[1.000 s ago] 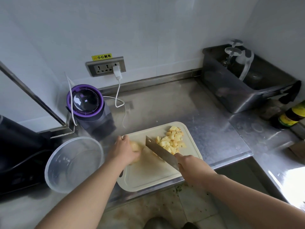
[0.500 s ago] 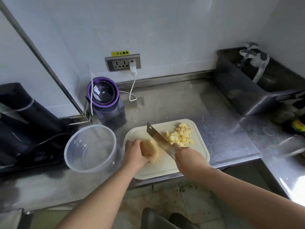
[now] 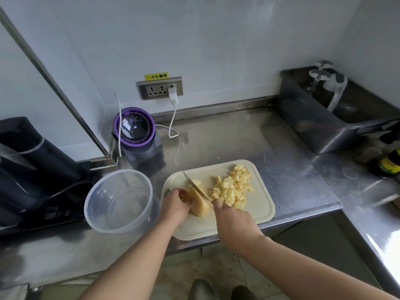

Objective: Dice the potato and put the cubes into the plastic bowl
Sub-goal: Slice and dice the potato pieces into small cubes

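A pale cutting board lies on the steel counter near its front edge. On it, my left hand holds down a peeled potato piece. My right hand grips the handle of a cleaver, whose blade lies along the potato's right side. A heap of yellow potato cubes sits on the board's right half. The clear plastic bowl stands left of the board, with nothing visible inside.
A purple-lidded blender with a white cable plugged into the wall socket stands behind the bowl. A dark appliance fills the left. A grey tub with glassware and a dark bottle are at the right.
My left hand turned and resettled the potato piece on the board. The cleaver came down from a raised slant onto the potato. The camera view shifted right and down.
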Demonstrator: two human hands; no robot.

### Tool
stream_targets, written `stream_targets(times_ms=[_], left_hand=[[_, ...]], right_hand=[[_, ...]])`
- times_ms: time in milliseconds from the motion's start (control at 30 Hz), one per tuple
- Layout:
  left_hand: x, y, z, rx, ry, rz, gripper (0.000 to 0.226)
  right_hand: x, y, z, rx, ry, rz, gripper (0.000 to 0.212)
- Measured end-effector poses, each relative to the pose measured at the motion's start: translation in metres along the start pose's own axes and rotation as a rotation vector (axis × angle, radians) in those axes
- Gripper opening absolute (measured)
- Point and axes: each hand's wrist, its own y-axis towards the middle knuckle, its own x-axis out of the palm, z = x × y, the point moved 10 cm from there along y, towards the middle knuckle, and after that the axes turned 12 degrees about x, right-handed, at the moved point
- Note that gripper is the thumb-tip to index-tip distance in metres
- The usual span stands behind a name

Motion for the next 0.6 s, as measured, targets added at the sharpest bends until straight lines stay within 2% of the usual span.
stream_targets(times_ms=[200,600], left_hand=[[0.0015,0.0008,-0.0026,-0.005,0.028,0.007,0.037],[0.0041,-0.0009,-0.0082,-0.043,-0.13,0.036,0.031]], right_hand=[[0.0044,-0.0021,-0.0026,-0.021,0.001,0.004,0.043],[0.0066,-0.0027,-0.0012,-0.046,-0.006,0.004,0.041]])
